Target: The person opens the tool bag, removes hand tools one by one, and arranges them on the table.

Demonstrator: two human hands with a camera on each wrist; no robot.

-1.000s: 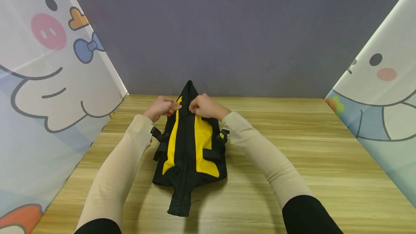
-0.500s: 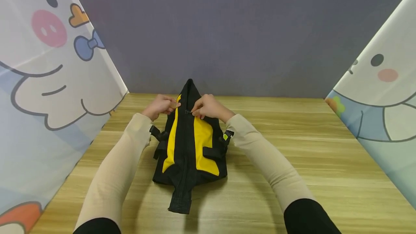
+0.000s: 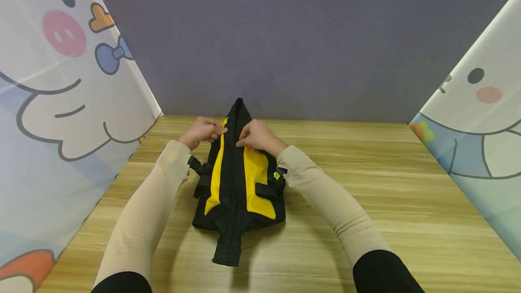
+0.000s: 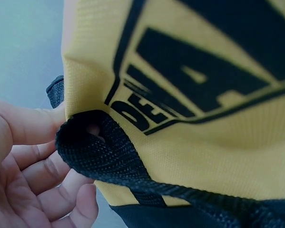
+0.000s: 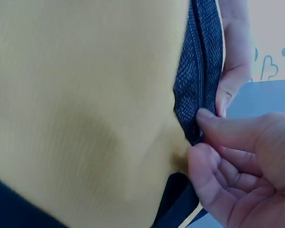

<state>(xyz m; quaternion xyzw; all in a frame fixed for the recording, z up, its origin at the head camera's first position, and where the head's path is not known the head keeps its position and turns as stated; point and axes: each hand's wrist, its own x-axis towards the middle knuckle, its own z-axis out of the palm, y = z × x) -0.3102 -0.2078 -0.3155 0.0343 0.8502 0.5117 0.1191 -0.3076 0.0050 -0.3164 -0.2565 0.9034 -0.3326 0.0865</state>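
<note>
A black and yellow tool bag (image 3: pixel 255 180) stands with its long black zipper (image 3: pixel 233 171) running along the top. At the far end, my left hand (image 3: pixel 202 131) pinches the bag's edge left of the zipper. In the left wrist view that hand's thumb (image 4: pixel 33 122) presses the yellow side wall near a black webbing loop (image 4: pixel 104 147). My right hand (image 3: pixel 259 136) is at the zipper, thumb and index finger pinching its pull. The right wrist view shows those fingertips at the zipper tape (image 5: pixel 199 61); they hide the pull.
Black straps with buckles (image 3: pixel 281 172) hang at both sides of the bag. A black end tab (image 3: pixel 228 252) points toward me on the wooden table (image 3: pixel 366 184). A grey wall (image 3: pixel 285 44) rises behind, with printed cartoon panels (image 3: pixel 61 116) left and right.
My right hand has shifted slightly toward me along the zipper, and its fingers now cover the slider seen half a second ago. My left hand keeps its hold on the edge.
</note>
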